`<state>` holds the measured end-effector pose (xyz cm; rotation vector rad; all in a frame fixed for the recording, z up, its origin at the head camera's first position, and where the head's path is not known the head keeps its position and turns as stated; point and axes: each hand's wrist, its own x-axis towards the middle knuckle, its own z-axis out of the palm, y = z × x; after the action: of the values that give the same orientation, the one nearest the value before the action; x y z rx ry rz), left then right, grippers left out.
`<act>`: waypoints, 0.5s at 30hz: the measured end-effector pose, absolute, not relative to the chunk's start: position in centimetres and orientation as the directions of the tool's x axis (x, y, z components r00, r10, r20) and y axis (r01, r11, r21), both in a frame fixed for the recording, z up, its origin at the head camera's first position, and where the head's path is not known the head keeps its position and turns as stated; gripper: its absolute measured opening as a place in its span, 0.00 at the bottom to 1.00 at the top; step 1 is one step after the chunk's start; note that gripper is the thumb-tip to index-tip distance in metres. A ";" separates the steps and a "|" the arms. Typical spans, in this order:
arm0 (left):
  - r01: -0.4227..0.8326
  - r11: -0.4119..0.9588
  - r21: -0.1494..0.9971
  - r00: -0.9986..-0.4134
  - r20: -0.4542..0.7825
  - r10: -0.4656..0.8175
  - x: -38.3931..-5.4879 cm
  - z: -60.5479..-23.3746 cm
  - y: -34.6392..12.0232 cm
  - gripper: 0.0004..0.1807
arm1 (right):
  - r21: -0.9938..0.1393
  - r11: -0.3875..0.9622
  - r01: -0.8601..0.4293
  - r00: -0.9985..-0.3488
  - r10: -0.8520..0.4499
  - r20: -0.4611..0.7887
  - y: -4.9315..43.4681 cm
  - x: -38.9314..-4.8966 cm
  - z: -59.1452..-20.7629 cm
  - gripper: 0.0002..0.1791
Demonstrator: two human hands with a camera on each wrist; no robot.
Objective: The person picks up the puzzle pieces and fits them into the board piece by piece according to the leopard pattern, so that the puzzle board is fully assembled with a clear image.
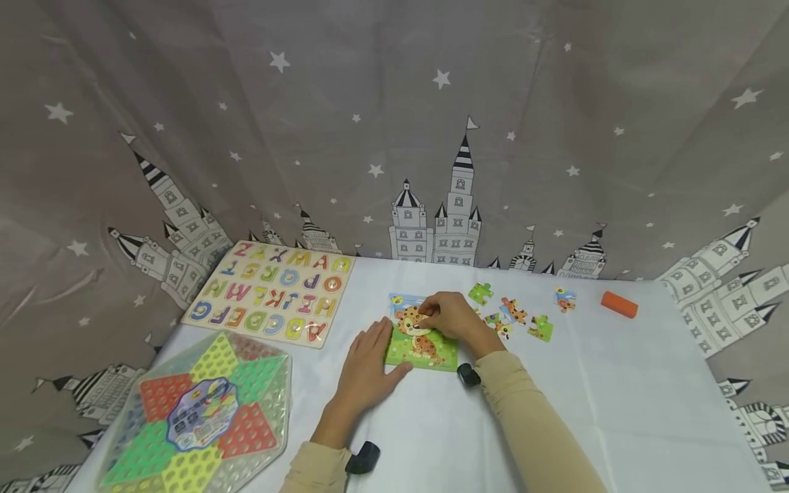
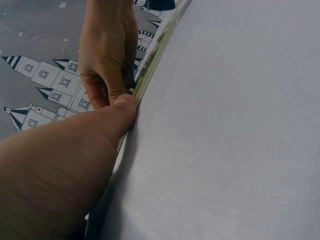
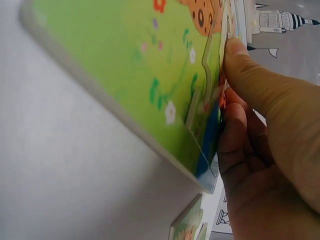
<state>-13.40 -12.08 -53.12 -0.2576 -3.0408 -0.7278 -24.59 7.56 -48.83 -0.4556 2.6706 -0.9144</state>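
A jigsaw puzzle board with a spotted leopard on green grass lies flat on the white table. My left hand rests along its left edge with the fingers fairly straight and the thumb spread near the lower corner. Over the upper right part of the puzzle, my right hand bends down. In the right wrist view, its thumb and fingers pinch a puzzle piece against the board, mostly hidden by the fingers. Loose pieces lie just right of the board, among them a green one and an orange spotted one.
A wooden alphabet board lies at the back left. In front of it is a star-patterned Chinese checkers board under clear plastic. A single blue-edged puzzle piece and an orange cylinder lie farther right. A grey castle-print curtain closes the back.
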 end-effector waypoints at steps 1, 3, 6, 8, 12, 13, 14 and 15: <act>0.159 0.880 0.448 -0.987 0.040 0.158 -13.4 -53.2 -12.1 0.51 | -0.633 0.748 -0.199 -0.911 -0.380 -0.162 7.6 -24.6 -48.9 0.13; 0.160 0.880 0.446 -0.987 0.043 0.157 -13.4 -53.2 -12.2 0.51 | -0.633 0.748 -0.201 -0.911 -0.380 -0.159 7.6 -24.5 -49.0 0.13; 0.156 0.886 0.438 -0.987 0.039 0.155 -13.4 -53.1 -12.3 0.51 | -0.632 0.744 -0.215 -0.915 -0.379 -0.136 7.6 -24.3 -49.3 0.13; 0.158 0.886 0.435 -0.987 0.047 0.152 -13.4 -53.0 -12.4 0.51 | -0.635 0.738 -0.229 -0.919 -0.379 -0.108 7.7 -24.1 -49.4 0.13; 0.160 0.881 0.446 -0.987 0.050 0.154 -13.5 -53.0 -12.4 0.51 | -0.675 0.709 -0.207 -0.949 -0.312 -0.037 9.6 -23.5 -49.3 0.14; 0.163 0.878 0.451 -0.986 0.055 0.155 -13.5 -53.1 -12.3 0.51 | -0.685 0.701 -0.197 -0.959 -0.282 -0.013 10.6 -23.4 -49.2 0.14; 0.166 0.875 0.454 -0.986 0.059 0.156 -13.5 -53.1 -12.3 0.51 | -0.693 0.698 -0.181 -0.970 -0.242 0.009 11.8 -23.3 -49.1 0.14; 0.161 0.875 0.457 -0.987 0.055 0.153 -13.5 -53.1 -12.2 0.51 | -0.699 0.697 -0.159 -0.980 -0.199 0.025 13.1 -23.2 -49.1 0.15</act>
<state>-13.50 -12.22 -53.06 -0.2540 -3.0251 -0.7396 -23.20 13.13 -49.13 -0.3004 2.8456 -1.1639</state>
